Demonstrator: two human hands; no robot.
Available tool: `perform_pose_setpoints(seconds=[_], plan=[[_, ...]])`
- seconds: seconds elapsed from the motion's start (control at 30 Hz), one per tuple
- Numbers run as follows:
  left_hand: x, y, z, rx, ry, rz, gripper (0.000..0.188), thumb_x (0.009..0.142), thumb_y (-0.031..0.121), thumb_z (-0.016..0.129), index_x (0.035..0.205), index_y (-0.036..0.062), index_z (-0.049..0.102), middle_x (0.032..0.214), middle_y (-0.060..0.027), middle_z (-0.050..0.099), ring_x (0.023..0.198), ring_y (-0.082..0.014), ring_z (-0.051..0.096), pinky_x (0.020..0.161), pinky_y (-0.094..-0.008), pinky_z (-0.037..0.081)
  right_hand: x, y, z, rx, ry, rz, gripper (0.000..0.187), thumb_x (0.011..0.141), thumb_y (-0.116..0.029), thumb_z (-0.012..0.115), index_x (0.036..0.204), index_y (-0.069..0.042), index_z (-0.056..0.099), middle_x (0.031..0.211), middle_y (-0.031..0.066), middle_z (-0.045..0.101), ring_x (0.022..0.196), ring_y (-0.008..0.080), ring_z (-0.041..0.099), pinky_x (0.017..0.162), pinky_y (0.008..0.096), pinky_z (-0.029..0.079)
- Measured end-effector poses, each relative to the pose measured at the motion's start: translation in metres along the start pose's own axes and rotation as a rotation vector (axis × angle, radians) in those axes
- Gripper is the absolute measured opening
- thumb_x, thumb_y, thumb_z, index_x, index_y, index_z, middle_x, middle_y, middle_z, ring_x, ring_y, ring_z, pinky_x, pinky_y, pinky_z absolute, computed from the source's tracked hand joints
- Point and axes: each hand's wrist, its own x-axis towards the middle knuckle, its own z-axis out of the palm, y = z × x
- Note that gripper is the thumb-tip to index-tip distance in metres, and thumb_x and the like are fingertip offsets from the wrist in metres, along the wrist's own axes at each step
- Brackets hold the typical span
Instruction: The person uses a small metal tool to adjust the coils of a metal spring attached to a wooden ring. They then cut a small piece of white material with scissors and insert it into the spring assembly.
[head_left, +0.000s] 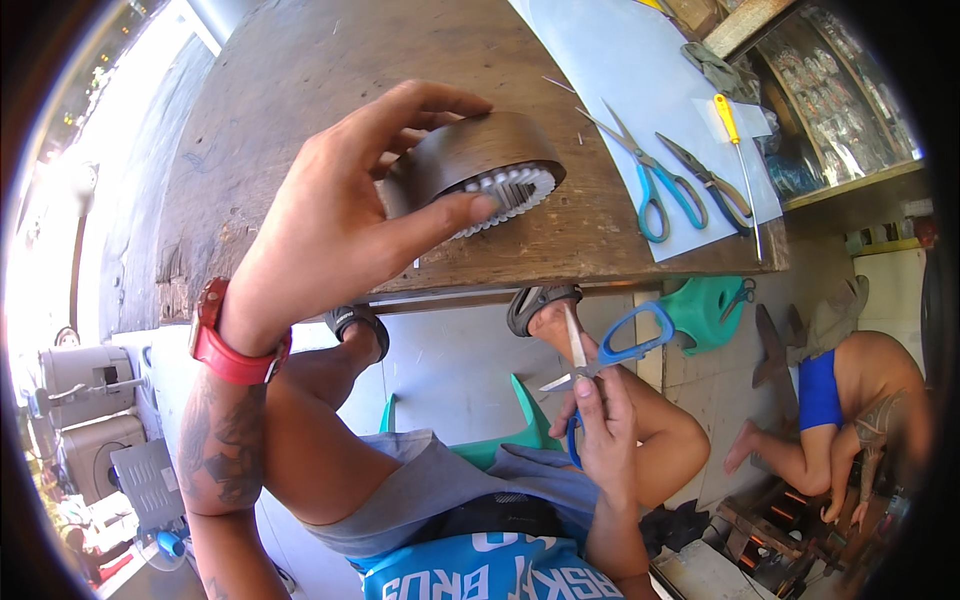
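My left hand (pixel 345 200) grips a wide roll of brown tape (pixel 500 140) above the wooden table, its thumb at the white ribbed core and its fingers over the top. Lower down, near my right knee, my right hand (pixel 605 430) holds a pair of blue-handled scissors (pixel 640 332) with the blades spread apart. On the table's right side lie teal-handled scissors (pixel 655 195), dark pliers (pixel 712 180) and a screwdriver with a yellow handle (pixel 727 120).
A white sheet (pixel 600 60) covers the right part of the wooden table (pixel 330 60). Beyond it stands a shelf (pixel 850 180) with packed small items. A green plastic stool (pixel 700 315) is under the table edge. At the right, another person (pixel 850 390) crouches beside dark equipment.
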Motion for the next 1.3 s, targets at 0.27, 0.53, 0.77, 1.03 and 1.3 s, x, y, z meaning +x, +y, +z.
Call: perform_pose_setpoints(seconds=[0.27, 0.53, 0.77, 1.03, 1.3], plan=[[0.015, 0.013, 0.017, 0.029, 0.027, 0.043, 0.061, 0.094, 0.031, 0.089, 0.150, 0.0171, 0.069, 0.138, -0.0118, 0.077, 0.123, -0.0330, 0.075, 0.110, -0.0507, 0.059, -0.010, -0.002, -0.002, 0.016, -0.014, 0.008, 0.048, 0.118, -0.027, 0.056, 0.158, 0.000, 0.054, 0.076, 0.0033, 0.063, 0.066, 0.0110, 0.064, 0.062, 0.0271, 0.050], [0.029, 0.022, 0.031, 0.077, 0.003, 0.029, 0.061, 0.098, 0.032, 0.085, 0.154, 0.0195, 0.067, 0.138, -0.0155, 0.076, 0.124, -0.0378, 0.074, 0.107, -0.0514, 0.061, -0.012, 0.004, -0.015, -0.027, -0.028, -0.009, 0.050, 0.118, -0.026, 0.057, 0.160, 0.001, 0.051, 0.077, 0.0026, 0.061, 0.065, 0.0101, 0.062, 0.061, 0.0262, 0.051], [0.034, 0.024, 0.036, 0.077, 0.004, 0.039, 0.066, 0.095, 0.031, 0.088, 0.156, 0.0225, 0.066, 0.138, -0.0156, 0.076, 0.119, -0.0337, 0.075, 0.106, -0.0517, 0.062, -0.013, 0.007, -0.024, -0.021, 0.002, 0.032, 0.044, 0.117, -0.022, 0.058, 0.156, -0.001, 0.056, 0.079, 0.0045, 0.065, 0.067, 0.0117, 0.067, 0.062, 0.0281, 0.052], [0.042, 0.030, 0.024, 0.097, -0.103, 0.011, 0.066, 0.096, 0.025, 0.086, 0.157, 0.0207, 0.064, 0.133, -0.0180, 0.077, 0.118, -0.0331, 0.076, 0.102, -0.0473, 0.064, -0.014, 0.010, -0.030, 0.010, 0.011, 0.049, 0.047, 0.116, -0.019, 0.060, 0.159, -0.002, 0.054, 0.081, 0.0048, 0.066, 0.068, 0.0116, 0.066, 0.064, 0.0287, 0.053], [0.030, 0.043, 0.010, 0.362, -0.096, 0.015, 0.058, 0.099, 0.035, 0.082, 0.152, 0.0181, 0.067, 0.121, -0.0185, 0.081, 0.110, -0.0346, 0.079, 0.097, -0.0479, 0.062, -0.010, 0.008, -0.014, -0.049, -0.063, 0.047, 0.049, 0.115, -0.018, 0.061, 0.162, -0.003, 0.053, 0.084, 0.0055, 0.067, 0.071, 0.0116, 0.068, 0.066, 0.0290, 0.057]])
